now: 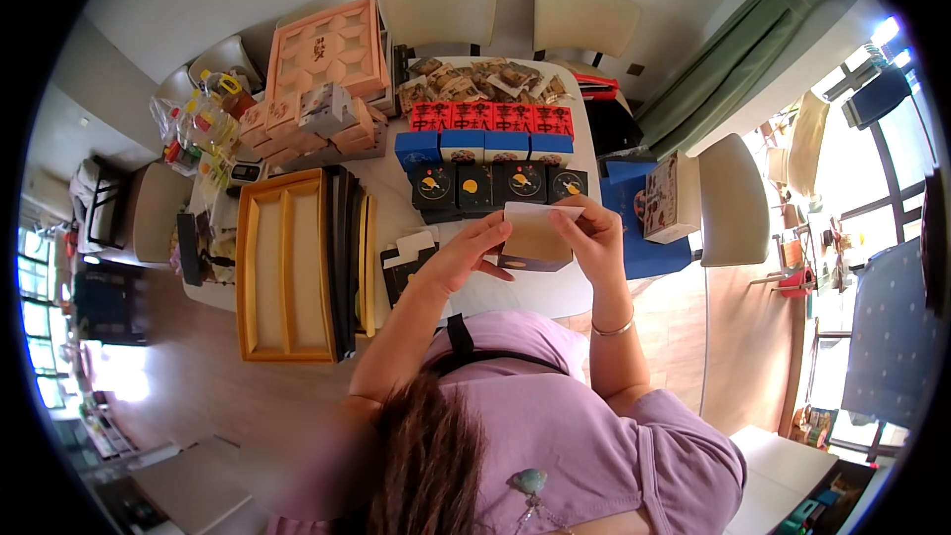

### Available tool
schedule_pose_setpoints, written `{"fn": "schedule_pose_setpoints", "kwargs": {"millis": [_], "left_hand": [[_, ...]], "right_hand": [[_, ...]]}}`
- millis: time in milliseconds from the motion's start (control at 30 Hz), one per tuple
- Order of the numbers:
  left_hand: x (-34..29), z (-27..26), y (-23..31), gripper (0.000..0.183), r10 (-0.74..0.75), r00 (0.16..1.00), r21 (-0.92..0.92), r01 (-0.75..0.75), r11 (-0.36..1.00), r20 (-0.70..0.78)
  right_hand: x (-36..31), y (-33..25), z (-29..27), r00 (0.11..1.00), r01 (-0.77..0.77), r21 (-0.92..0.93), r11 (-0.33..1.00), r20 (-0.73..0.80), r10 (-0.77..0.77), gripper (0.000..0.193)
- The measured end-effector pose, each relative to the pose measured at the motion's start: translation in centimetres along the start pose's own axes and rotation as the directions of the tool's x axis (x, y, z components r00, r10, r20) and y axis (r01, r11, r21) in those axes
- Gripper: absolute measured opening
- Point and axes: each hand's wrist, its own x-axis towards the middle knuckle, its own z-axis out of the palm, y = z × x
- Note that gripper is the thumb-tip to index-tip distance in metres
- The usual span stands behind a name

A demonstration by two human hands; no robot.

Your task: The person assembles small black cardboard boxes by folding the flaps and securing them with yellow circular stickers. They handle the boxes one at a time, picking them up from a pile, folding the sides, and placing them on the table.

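In the head view, I had an open carton (536,239) up in front of my chest, near the front edge of the white table (394,200). Its inside was tan, a white flap stood along its far side, and a dark blue wall faced me. I judged it to be light, thin card: stiff along the folds, springy at the flap, easy to crease, and perhaps a little slick on the printed outside. The side walls close to the corners seemed the best place to hold, with light pressure, since a hard squeeze might buckle them.

The carton lay between my two hands. My right hand (594,238) had its right side: the thumb pressed at the upper right, over the flap's edge, and the other fingers curled behind, so that edge was pinched. My left hand (474,250) was at its left side, fingers parted, some along the upper left edge and one digit lower down, by the blue wall. I could not tell whether they gripped the card or only steadied it.

Just beyond the carton stood a row of black boxes (524,184), with blue boxes (507,147) behind them.
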Motion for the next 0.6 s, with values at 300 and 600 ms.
{"fn": "schedule_pose_setpoints", "kwargs": {"millis": [300,600], "left_hand": [[0.3,-0.4,-0.4,0.050,-0.037,0.999,0.019,0.037,0.999,-0.007],[0.5,0.1,-0.3,0.038,-0.082,0.983,-0.105,0.066,0.992,-0.161]], "right_hand": [[0.0,1.2,0.7,0.999,0.015,-0.012,1.000,-0.048,-0.016,0.010],[0.2,3.0,-0.7,0.977,-0.212,0.311,0.927,0.094,0.192,0.015]]}}
